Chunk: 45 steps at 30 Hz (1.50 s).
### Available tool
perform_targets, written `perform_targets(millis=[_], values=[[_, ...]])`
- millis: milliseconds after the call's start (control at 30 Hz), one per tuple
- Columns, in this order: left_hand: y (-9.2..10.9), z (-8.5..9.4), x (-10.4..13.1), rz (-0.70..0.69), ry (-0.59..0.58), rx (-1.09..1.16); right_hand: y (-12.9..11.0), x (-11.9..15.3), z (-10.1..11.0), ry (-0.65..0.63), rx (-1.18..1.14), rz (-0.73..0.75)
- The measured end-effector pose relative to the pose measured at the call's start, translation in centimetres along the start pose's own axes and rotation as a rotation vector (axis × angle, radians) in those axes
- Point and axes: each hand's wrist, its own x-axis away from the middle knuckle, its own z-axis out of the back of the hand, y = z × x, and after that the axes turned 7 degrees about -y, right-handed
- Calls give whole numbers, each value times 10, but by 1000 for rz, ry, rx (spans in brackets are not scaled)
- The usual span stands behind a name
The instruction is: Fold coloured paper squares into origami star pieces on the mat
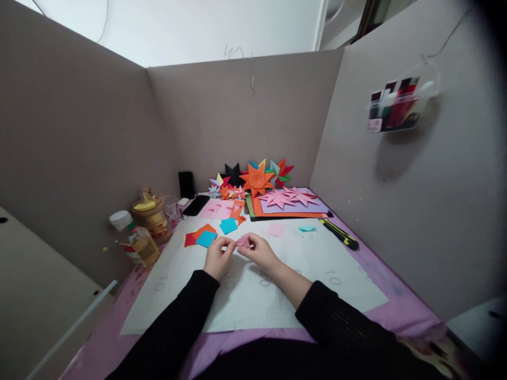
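Head view: I have both hands over the white sheet on the surface (400, 306), near its middle. Left hand (218, 257) and right hand (259, 252) pinch a small pink paper piece (243, 241) between them, fingertips on it from both sides. Paper is held above the sheet; its exact fold is too small to read.

Just left of the left hand: blue square (206, 239), overlapping orange and red ones. Second blue square (228, 226) lies beyond. Flat pink square (276, 230) is beyond the right hand, teal folded piece (307, 228) to the right of that. Yellow-black cutter (339, 234) lies by the right edge of the sheet.

Back of the surface: pink paper stars (278, 198) on a stack of coloured sheets, large orange star (257, 180) and black star (233, 174) behind. Black phone (196, 205) lies back left; bottle (138, 243) with amber liquid stands at far left.
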Motion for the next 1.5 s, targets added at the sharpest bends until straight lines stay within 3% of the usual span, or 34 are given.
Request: perform_targets(millis=[333, 467, 533, 633, 900, 1000, 1133, 1167, 1300, 1500], values=[[5, 3, -1, 116, -131, -16, 1, -4, 11, 74, -26, -66], [4, 10, -4, 135, -83, -35, -1, -6, 19, 123, 53, -56], [2, 10, -4, 107, -77, -39, -2, -6, 18, 100, 149, -27], [0, 5, -3, 47, -173, -67, -1, -4, 12, 11, 227, -19], [0, -2, 3, 70, -297, -75, -1, -5, 18, -42, 21, -84], [4, -1, 3, 94, -336, -52, 0, -8, 22, 39, -36, -81], [10, 1, 0, 125, -224, -18, 5, -7, 14, 275, -140, -49], [11, 1, 0, 133, -198, -5, 7, -7, 10, 275, -167, -40], [14, -1, 0, 143, -206, 26, 11, -5, -6, 52, -245, -78], [15, -4, 1, 159, -284, 46, 16, -4, -7, 134, -189, -87]])
